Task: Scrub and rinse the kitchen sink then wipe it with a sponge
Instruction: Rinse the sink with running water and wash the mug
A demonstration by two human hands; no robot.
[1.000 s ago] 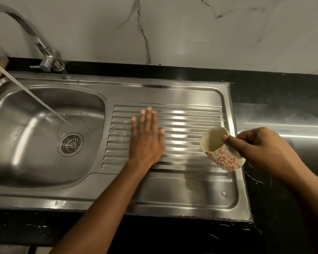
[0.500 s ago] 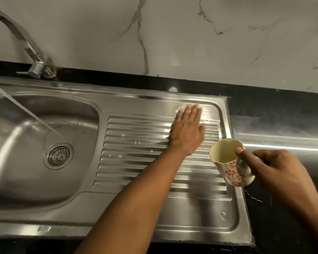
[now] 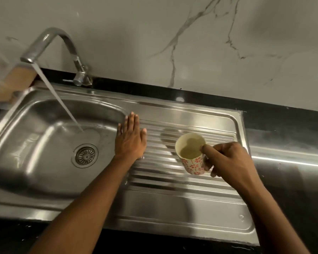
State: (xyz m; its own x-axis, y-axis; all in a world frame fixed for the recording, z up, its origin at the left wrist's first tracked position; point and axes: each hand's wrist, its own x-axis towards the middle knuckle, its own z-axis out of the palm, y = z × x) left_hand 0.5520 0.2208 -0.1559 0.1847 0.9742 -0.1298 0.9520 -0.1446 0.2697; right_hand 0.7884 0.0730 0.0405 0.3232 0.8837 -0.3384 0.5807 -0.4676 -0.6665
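Head view: your left hand [image 3: 129, 142] lies flat, fingers straight, on the stiff, probably slippery sink drainboard [image 3: 173, 204]; right hand [image 3: 228, 162] grips the cup [image 3: 192, 165].

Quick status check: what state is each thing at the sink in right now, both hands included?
tap: on, stream running.
basin: wet, not filled.
drain: unplugged, strainer showing.
mug: roughly upright, held over the drainboard; contents unclear.
left hand: open, flat on the drainboard's edge beside the basin.
right hand: grips the mug.
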